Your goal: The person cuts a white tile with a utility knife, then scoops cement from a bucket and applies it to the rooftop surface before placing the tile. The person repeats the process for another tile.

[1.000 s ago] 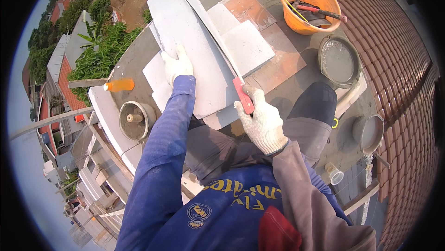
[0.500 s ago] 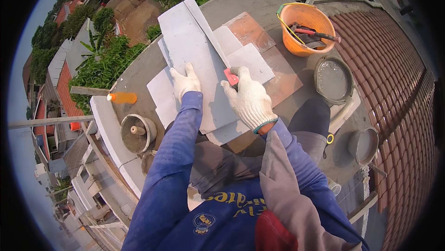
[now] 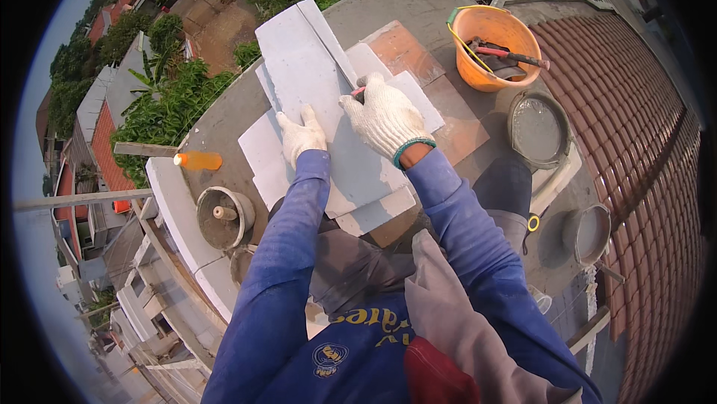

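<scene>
White panel (image 3: pixel 299 45) lies left of the orange bucket (image 3: pixel 515 30); we judge it stiff, fairly light and brittle at the corners, best held flat by its two long edges. Farther from the bucket, our left hand (image 3: pixel 303 135) rests spread on the panel; nearer, our right hand (image 3: pixel 386 111) closes around a red-handled tool (image 3: pixel 358 92).

The slab (image 3: pixel 308 75) is white, the bucket (image 3: pixel 470 69) orange, the roof (image 3: pixel 605 75) brown.
</scene>
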Demonstrator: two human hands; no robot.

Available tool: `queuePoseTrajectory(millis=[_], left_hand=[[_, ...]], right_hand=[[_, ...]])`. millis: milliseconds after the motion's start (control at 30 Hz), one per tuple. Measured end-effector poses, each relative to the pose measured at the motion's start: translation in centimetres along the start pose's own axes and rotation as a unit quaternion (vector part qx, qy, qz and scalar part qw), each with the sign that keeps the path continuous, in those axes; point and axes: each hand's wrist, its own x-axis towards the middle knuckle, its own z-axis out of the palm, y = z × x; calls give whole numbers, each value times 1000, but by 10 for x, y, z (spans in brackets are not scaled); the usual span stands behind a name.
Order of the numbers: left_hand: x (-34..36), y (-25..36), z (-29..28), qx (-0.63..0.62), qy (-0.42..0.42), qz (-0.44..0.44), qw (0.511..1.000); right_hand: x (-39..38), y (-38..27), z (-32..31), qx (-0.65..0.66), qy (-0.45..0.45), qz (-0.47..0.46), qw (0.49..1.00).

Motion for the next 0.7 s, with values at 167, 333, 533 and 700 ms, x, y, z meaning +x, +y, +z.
queuePoseTrajectory(millis=[167,333,533,700], left_hand=[[13,-23,2,-5,38,10,999],[8,-15,3,2,46,27,999],[11,-9,9,7,37,29,999],[11,-17,0,3,39,19,999]], right_hand=[[-128,21,-17,56,-28,68,996],[-228,49,-43,15,-7,59,998],[-88,31,-8,48,-15,41,998],[-205,68,-20,77,-22,77,994]])
